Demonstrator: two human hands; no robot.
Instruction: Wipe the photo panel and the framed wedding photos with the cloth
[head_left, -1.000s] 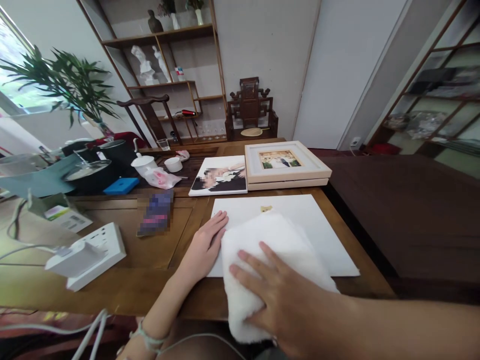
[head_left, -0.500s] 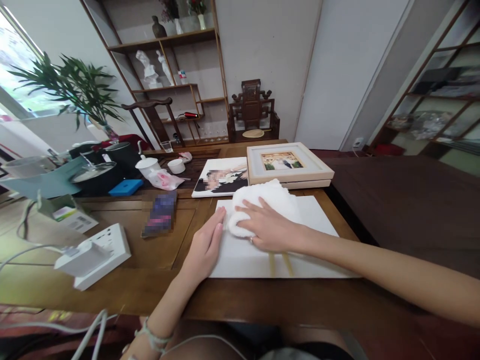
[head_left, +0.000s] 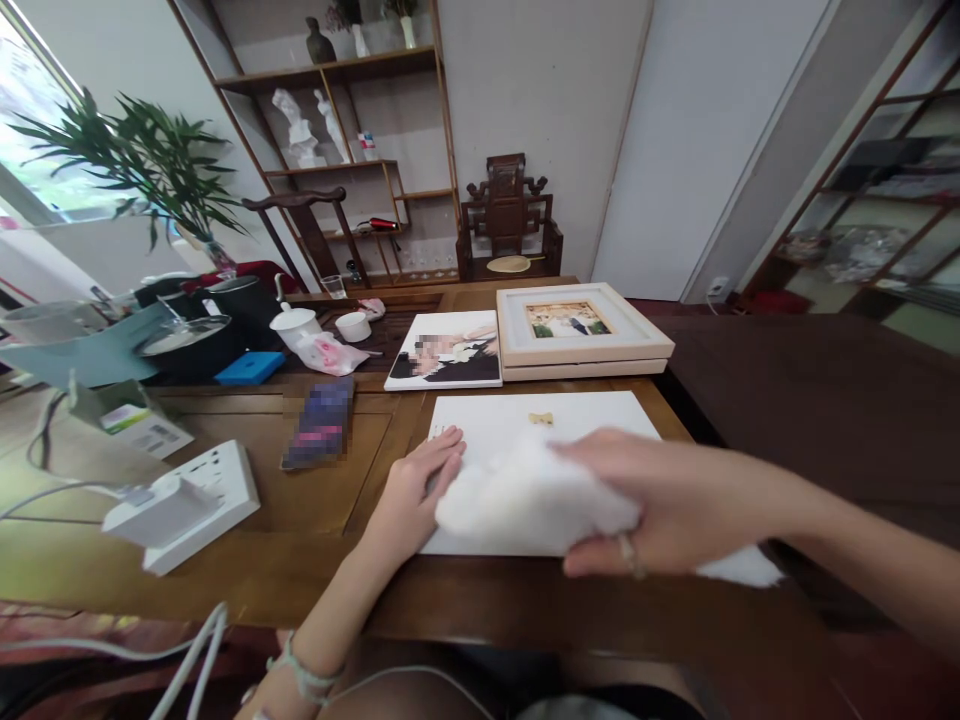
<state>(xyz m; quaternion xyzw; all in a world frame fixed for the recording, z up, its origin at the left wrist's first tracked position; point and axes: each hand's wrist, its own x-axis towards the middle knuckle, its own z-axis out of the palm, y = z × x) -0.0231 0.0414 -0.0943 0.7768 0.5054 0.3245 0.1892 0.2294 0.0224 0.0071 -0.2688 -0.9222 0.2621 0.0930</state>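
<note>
A white board [head_left: 495, 415] lies flat at the front of the wooden table, with a small gold-coloured piece [head_left: 540, 419] near its far edge. My left hand [head_left: 420, 490] rests on the board's left edge, its fingers stretched out and lying flat. Above the board, my right hand [head_left: 667, 500] grips a white fluffy cloth [head_left: 536, 495] between thumb and fingers. Motion blurs the cloth, which covers the middle of the board. One end of it shows below the right wrist.
Behind the board are a photo print [head_left: 446, 352] and framed picture [head_left: 577, 320] on another frame. To the left lie a blurred-out phone-like item [head_left: 321, 425], a power strip [head_left: 202, 510], an open small box [head_left: 135, 420] and a blue box [head_left: 250, 367]. White cups [head_left: 352, 326] stand farther back.
My right hand has gone from pressing the cloth on the board to gripping it, and has moved right and nearer to me. The gold-coloured piece has come into sight. My left hand stays at the edge.
</note>
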